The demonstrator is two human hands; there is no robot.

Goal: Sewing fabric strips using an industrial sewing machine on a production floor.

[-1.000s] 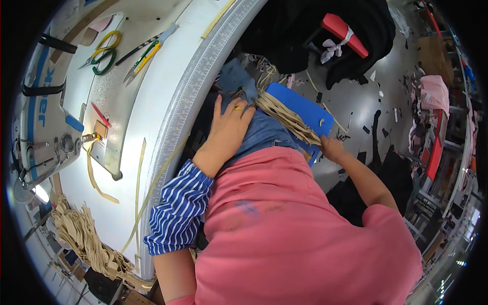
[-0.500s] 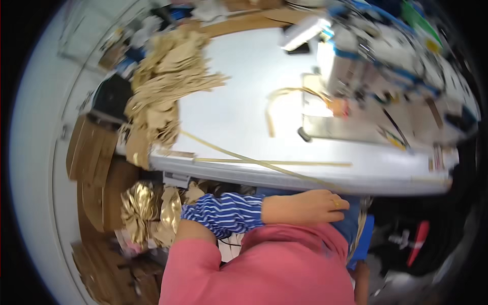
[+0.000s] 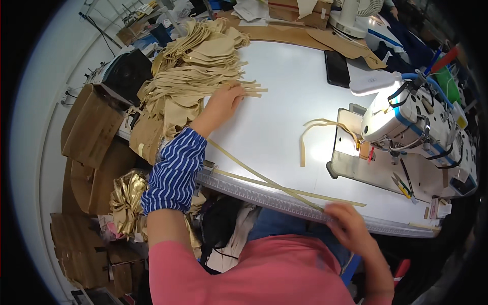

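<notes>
My left hand [image 3: 223, 104], in a blue-and-white striped sleeve cover, is on the pile of beige fabric pieces [image 3: 203, 76] at the back left. Its fingers are curled closed around the narrow strip ends at the pile's right side; how many they grip is hidden. My right hand [image 3: 351, 226] is at the table's front edge, slightly blurred, beside the end of a long, thin yellowish strip [image 3: 254, 175]. Its fingers bend inward, and whether anything is between them does not show. A second thin strip [image 3: 330, 197] crosses the first along the front edge.
A white sewing machine [image 3: 396, 117] with its lamp lit stands at the right, a curved beige strip [image 3: 303, 145] trailing from its needle area. Yellow-handled snips [image 3: 401, 187] lie on its bed. A black phone [image 3: 337, 68] lies farther back. Cardboard boxes [image 3: 84, 127] and gold fabric [image 3: 129, 195] are at the left.
My left hand has gone from my lap up and forward to the beige pile, fingers closing on strip ends. My right hand has come into view at the table edge. The view has shifted.
</notes>
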